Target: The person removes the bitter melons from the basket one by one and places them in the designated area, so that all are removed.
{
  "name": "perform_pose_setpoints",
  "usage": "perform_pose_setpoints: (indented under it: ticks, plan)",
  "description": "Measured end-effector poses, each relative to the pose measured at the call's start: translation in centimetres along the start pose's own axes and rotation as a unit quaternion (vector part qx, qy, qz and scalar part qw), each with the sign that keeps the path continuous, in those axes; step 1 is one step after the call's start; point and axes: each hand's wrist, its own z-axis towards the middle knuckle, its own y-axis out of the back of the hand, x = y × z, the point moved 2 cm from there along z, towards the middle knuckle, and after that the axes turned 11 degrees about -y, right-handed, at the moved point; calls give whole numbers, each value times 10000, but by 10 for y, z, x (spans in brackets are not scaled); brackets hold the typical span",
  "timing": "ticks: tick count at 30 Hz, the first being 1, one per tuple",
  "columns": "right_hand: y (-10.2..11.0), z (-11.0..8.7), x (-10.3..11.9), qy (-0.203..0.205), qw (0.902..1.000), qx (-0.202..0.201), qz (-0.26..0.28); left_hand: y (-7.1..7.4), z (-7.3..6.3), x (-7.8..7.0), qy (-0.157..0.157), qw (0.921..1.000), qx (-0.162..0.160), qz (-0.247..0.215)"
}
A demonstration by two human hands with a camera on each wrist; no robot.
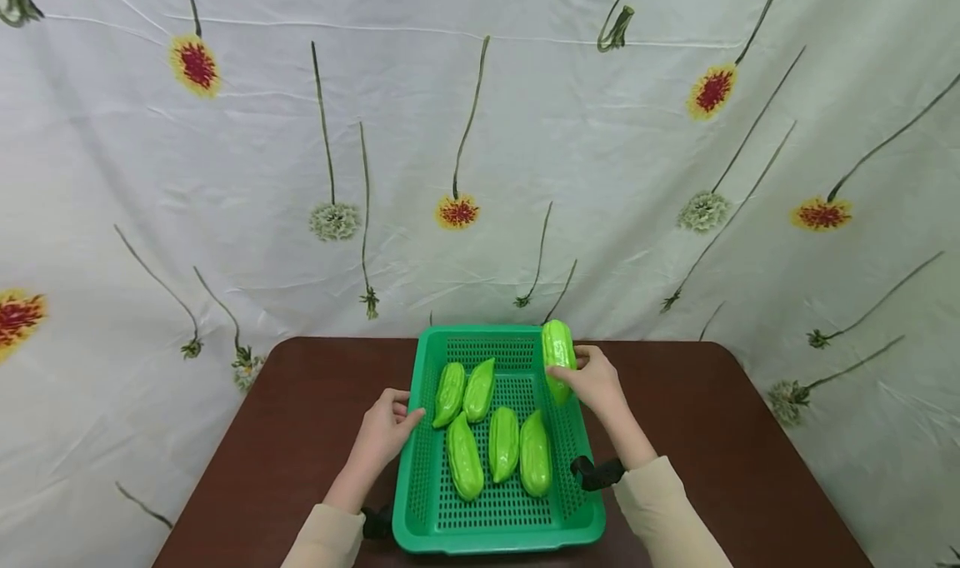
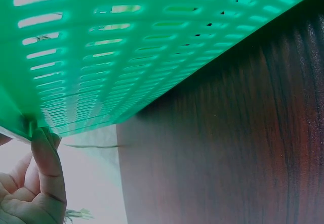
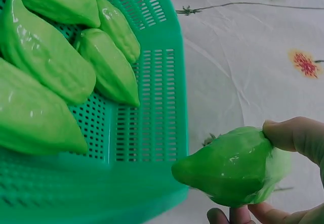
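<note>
In the head view, a green plastic basket [image 1: 498, 541] with slotted walls holds several glossy light-green bitter melons [image 1: 465, 460], ridged lengthwise and tapering to a point. My left hand [image 1: 385, 429] pinches the basket's left rim, thumb on top and fingers curled against the outside. Over the far right corner, my right hand [image 1: 600, 382] grips another bitter melon [image 1: 558, 347] between thumb and fingers. The right wrist view shows this held bitter melon [image 3: 230, 168] beside the basket wall, its tapered end toward the basket and a shiny clear wrap around it.
Under the basket is a dark brown wood-grain table [image 1: 300, 435] with rounded far corners. Right behind its far edge hangs a pale cloth [image 1: 420, 135] printed with flowers and stems. A black strap with a camera [image 1: 596, 472] sits on the right wrist, close to the basket's right rim.
</note>
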Motion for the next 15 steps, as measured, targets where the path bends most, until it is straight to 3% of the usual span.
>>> perform_pose_setpoints:
  ticks: [6,15]
  plan:
    - [18,0,-13,-19,9999,-103,26,0,-1,2,1,10000,-36,-40]
    - [35,1,-42,-362,9990,-252,-12,-3,0,3,-9,9999,-37,-95]
